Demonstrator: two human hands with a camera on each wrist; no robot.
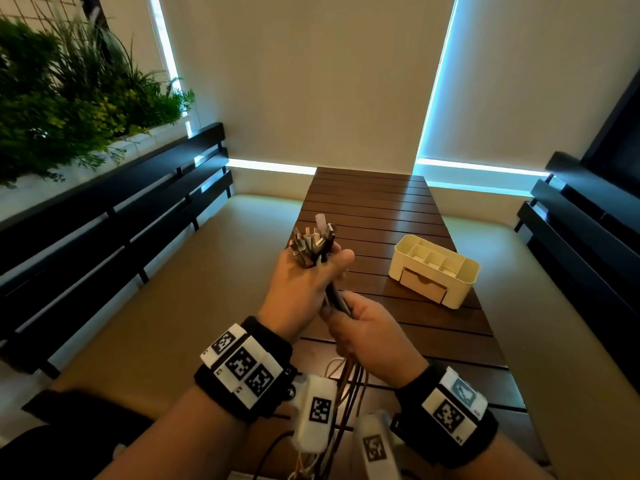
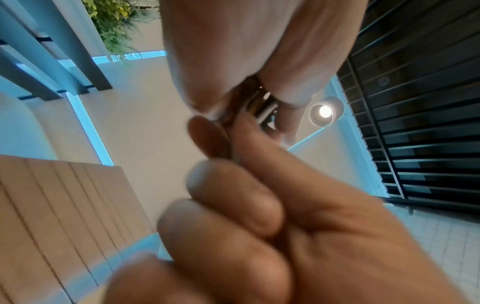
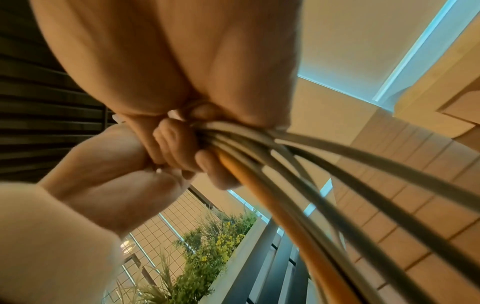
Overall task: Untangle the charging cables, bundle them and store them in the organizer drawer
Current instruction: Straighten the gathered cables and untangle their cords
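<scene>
Grey and orange cables [image 1: 334,299] gathered plug-ends up, above worktop [image 1: 381,209]. Left hand [image 1: 304,289] fisted round plugs; right hand [image 1: 367,337] gripping strands just below. Bundling step, seemingly. Next: coil hanging slack, open closed drawer [image 1: 420,284] in organizer [image 1: 460,289], well apart.

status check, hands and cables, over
Left hand grips cables just below the plugs; right hand grips the strands lower down. Organizer on table, drawer shut. Nothing in the way.

Charging cables [image 1: 313,245] bunched upright, plugs up; cream organizer [image 1: 434,270] drawer seemingly closed.
</scene>
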